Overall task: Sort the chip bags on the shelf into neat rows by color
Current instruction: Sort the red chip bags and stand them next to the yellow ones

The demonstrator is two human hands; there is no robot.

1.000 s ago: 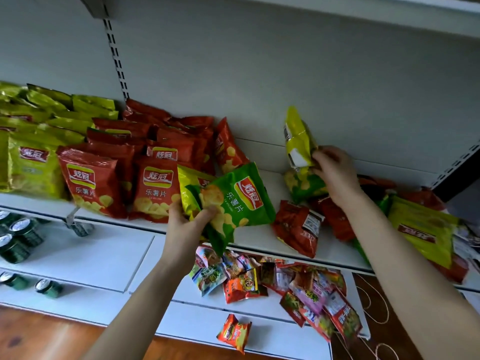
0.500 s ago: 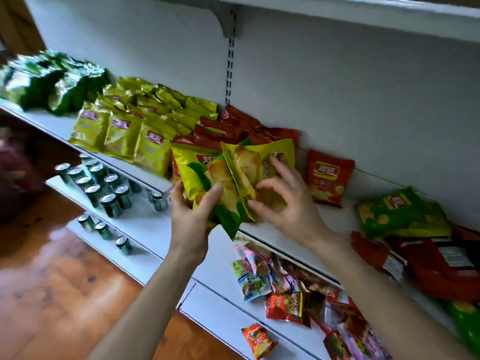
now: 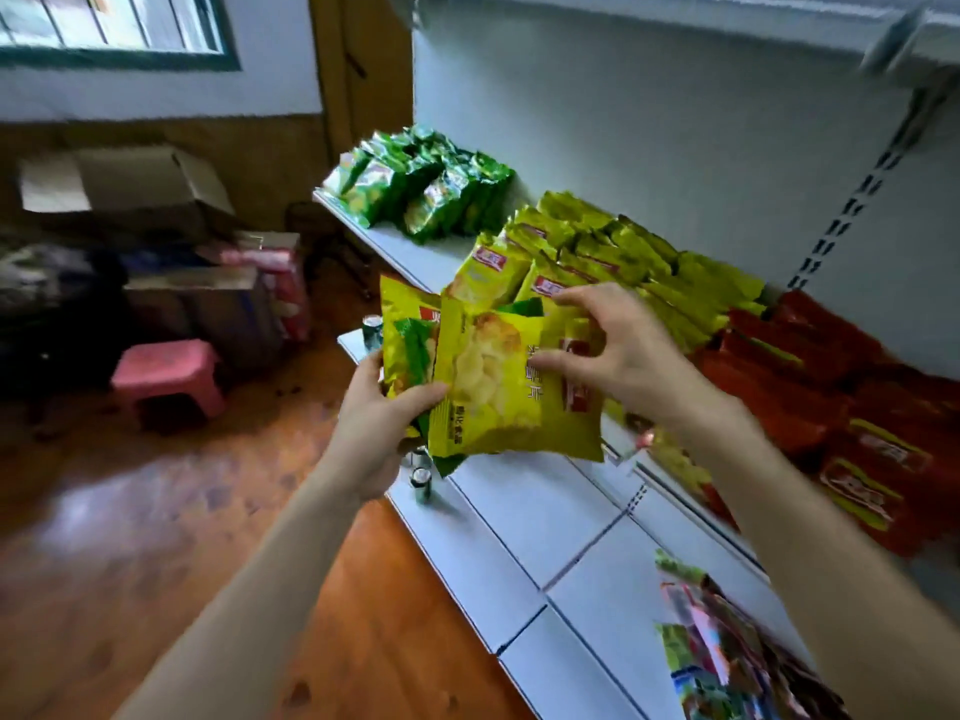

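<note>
My left hand [image 3: 384, 423] grips a small stack of chip bags by their lower left corner; the front one is a yellow-green chip bag [image 3: 498, 387], with a green bag edge showing behind it. My right hand [image 3: 618, 356] lies over the right side of that front bag, fingers spread and loosely bent on it. On the white shelf [image 3: 410, 257] behind stand a dark green row [image 3: 426, 189] at the far left, a yellow-green row [image 3: 613, 257] in the middle and a red row [image 3: 831, 376] at the right.
Small green cans [image 3: 421, 480] stand on the lower shelf [image 3: 524, 517] under the held bags, and mixed small snack packets [image 3: 727, 662] lie at its right end. On the wooden floor to the left are a pink stool [image 3: 166, 376] and cardboard boxes [image 3: 130, 189].
My view has swung left along the shelf, bringing the dark green row and the room into sight. Both hands carried the held bags leftward, in front of the yellow-green row.
</note>
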